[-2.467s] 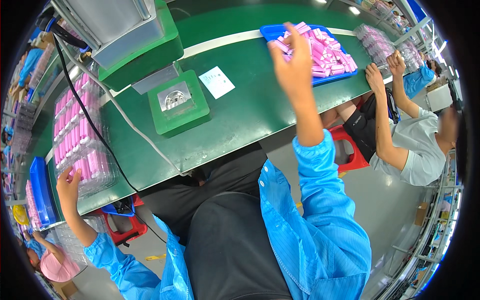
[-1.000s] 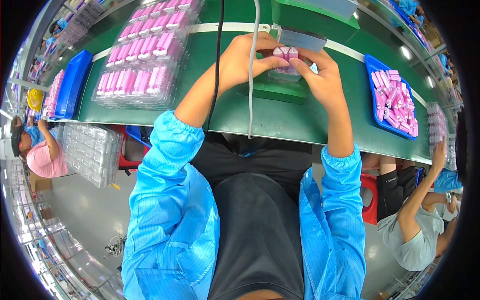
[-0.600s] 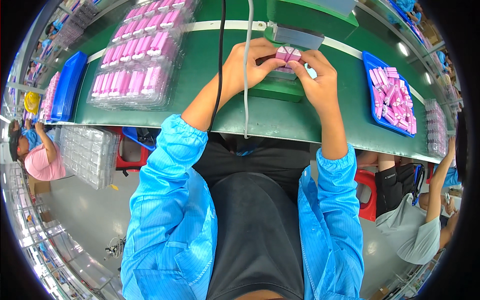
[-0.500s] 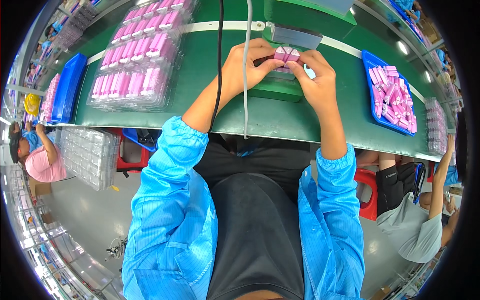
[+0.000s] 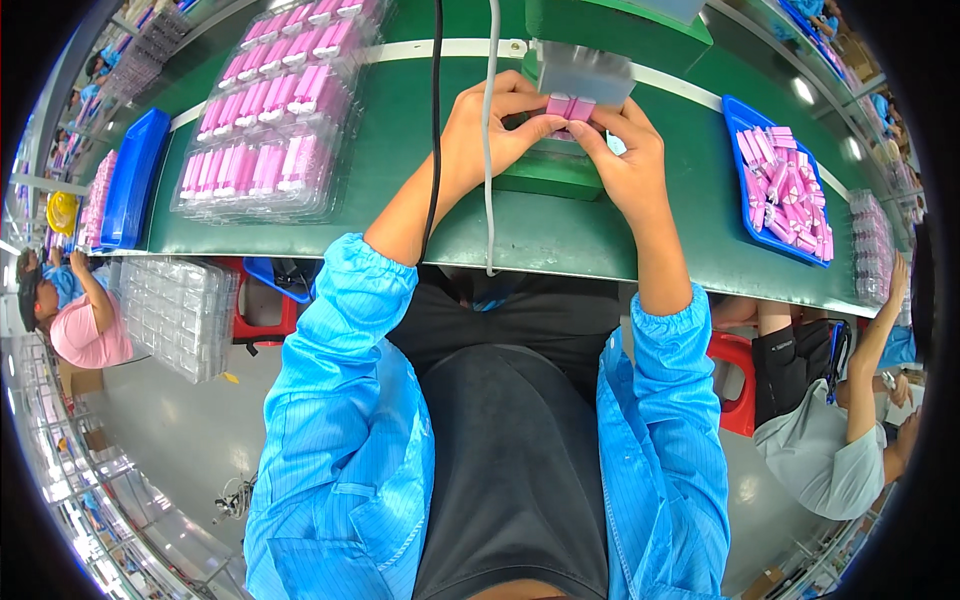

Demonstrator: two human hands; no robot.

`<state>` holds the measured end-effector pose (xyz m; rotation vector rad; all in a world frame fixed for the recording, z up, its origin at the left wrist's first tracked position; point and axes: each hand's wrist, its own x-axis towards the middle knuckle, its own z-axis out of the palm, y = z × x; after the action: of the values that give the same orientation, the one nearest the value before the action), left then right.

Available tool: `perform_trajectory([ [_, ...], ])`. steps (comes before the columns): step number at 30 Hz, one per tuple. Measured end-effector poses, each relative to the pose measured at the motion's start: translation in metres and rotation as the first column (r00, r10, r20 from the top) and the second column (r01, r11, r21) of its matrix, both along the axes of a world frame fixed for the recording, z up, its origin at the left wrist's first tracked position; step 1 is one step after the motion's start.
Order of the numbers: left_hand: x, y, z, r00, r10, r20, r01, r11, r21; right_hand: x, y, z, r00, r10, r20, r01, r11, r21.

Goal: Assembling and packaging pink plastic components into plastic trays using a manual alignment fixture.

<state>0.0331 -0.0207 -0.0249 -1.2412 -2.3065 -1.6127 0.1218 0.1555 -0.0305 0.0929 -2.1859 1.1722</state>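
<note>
Two small pink-and-white blocks (image 5: 570, 106) stand side by side between my hands, just in front of the grey metal block (image 5: 585, 74) of a green bench machine (image 5: 620, 30). My left hand (image 5: 500, 122) pinches them from the left, its thumb along their near lower side. From the right, my right hand (image 5: 630, 148) closes on them with its thumb and fingers. Both thumb tips nearly meet below the blocks. The blocks' far ends are at the metal block, and whether they touch it I cannot tell. Below them lies the machine's green base (image 5: 550, 178).
Stacked clear plastic trays (image 5: 270, 130) hold rows of pink pieces at left, beside a blue tray (image 5: 137, 180). A blue bin (image 5: 740, 190) of loose pink pieces stands at right. A black cable (image 5: 437, 150) and grey cable (image 5: 488, 180) hang before my left arm. Co-workers sit at both sides.
Both hands have shifted slightly away from me with the blocks, which have tilted so their pink sides show instead of their ends. The grey metal block looks larger and reaches closer to them.
</note>
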Motion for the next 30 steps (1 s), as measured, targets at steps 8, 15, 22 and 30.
perform_trajectory([
  [8, 0.003, 0.001, -0.002, 1.0, 0.005, 0.023, -0.006, 0.997, 0.081, 0.0, 0.003, -0.004, 1.0, 0.019, -0.004, -0.019, 1.0, 0.022],
  [15, -0.001, -0.003, -0.002, 0.997, -0.023, 0.067, 0.02, 0.999, 0.049, 0.001, -0.001, 0.006, 0.999, 0.045, 0.024, -0.045, 0.999, -0.027],
  [22, 0.004, -0.002, 0.003, 0.991, 0.015, -0.129, -0.015, 1.0, 0.003, 0.0, 0.001, 0.006, 0.998, 0.055, 0.005, -0.055, 0.998, 0.014],
  [30, 0.003, -0.001, -0.001, 0.998, 0.037, -0.046, -0.035, 0.998, 0.043, 0.001, 0.001, 0.002, 0.998, 0.023, 0.05, -0.024, 1.0, 0.014],
])
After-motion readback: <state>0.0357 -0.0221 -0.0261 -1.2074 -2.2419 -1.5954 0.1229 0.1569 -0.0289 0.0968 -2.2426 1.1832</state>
